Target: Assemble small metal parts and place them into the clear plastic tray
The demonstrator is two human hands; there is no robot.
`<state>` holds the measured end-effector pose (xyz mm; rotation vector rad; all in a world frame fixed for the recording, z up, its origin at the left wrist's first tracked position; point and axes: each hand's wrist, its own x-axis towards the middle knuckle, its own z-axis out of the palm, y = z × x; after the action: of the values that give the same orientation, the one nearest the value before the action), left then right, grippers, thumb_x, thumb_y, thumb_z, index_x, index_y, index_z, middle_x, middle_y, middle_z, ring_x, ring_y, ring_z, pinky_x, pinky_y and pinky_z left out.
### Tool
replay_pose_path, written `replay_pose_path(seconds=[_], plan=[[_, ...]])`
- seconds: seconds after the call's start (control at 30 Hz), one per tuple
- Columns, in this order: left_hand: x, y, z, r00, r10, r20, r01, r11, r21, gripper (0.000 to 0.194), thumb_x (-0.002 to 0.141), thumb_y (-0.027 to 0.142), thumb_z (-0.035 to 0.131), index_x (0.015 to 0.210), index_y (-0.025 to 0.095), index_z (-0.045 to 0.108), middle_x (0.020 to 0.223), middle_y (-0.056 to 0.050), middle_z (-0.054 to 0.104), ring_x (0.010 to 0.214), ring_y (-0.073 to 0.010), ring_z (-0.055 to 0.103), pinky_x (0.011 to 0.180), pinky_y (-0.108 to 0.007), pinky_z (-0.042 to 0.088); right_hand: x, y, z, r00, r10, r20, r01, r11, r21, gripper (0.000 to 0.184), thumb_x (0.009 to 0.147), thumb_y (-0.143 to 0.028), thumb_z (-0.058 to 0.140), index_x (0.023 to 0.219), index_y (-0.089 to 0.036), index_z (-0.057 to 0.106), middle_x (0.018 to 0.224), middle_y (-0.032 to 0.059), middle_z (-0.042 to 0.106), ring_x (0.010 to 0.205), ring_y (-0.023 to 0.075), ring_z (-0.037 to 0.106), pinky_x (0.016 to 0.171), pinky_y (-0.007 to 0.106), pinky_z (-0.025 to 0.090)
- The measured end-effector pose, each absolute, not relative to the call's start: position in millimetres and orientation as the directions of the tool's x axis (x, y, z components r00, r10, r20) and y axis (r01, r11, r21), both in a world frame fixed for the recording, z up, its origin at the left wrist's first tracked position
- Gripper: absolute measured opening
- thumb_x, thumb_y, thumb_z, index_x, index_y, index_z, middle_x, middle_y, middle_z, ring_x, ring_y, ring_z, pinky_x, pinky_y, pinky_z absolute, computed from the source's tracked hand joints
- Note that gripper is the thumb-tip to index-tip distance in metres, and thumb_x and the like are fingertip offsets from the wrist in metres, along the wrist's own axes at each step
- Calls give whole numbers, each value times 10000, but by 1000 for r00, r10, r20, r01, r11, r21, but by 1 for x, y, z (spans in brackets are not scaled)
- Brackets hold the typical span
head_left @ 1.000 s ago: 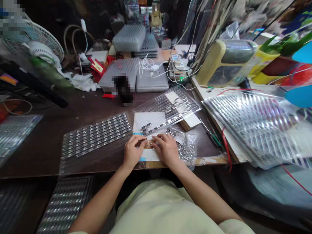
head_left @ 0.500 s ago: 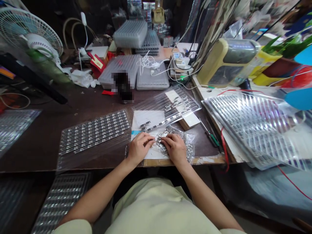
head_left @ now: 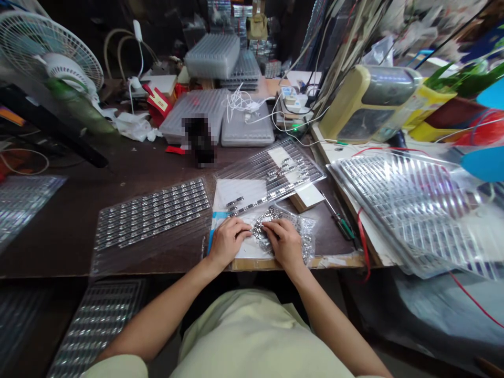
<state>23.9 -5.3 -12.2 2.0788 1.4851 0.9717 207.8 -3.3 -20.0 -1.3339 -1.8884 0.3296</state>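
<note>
Both grips — left hand [head_left: 228, 239] and right hand [head_left: 286, 242] — look pinched beside metal parts [head_left: 271, 214], contents too small to tell.

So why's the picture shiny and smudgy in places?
Head view: light glares off the clear trays on the right; head view again: the far-left tray looks blurry, and the metal bits by the right hand are too tiny to tell apart.

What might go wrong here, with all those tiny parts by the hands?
Small metal parts lie in or on a plastic bag by the right hand; a nudge might spill some. Short pieces lie unevenly spread in the clear tray; a bump might shift them.
</note>
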Motion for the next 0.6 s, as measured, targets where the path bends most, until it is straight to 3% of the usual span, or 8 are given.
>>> replay_pose_path(seconds=[0.1,0.23,0.43,0.6], plan=[[25,-6,-11,194,931,310,629,-360,689,86,816,214,652,872,229,716,849,-30,676,832,-170,610,778,-309,481,209,-3,-14,-114,882,457,666,409,-624,157,910,-256,527,983,-216,660,896,59,659,861,187,593,773,325,486],[9,1,-2,105,923,371,636,-349,688,94,831,238,630,878,225,711,878,-36,679,850,-172,613,779,-303,477,203,-4,-6,-145,882,448,645,428,-633,115,895,-266,560,884,-227,668,857,33,682,838,177,607,764,305,475],[-49,18,6,-118,909,400,895,-77,440,105,799,328,657,819,245,718,917,-35,681,923,-238,569,833,-385,391,173,-5,-12,-262,896,358,683,435,-587,91,849,-309,642,819,-237,688,788,5,705,756,156,612,718,271,424],[-76,8,-1,-129,896,426,934,-34,356,114,820,293,618,829,253,725,955,-47,654,927,-244,547,827,-388,367,160,-2,-17,-275,893,356,740,433,-515,121,839,-362,653,796,-260,704,821,1,695,769,150,589,704,281,379]])
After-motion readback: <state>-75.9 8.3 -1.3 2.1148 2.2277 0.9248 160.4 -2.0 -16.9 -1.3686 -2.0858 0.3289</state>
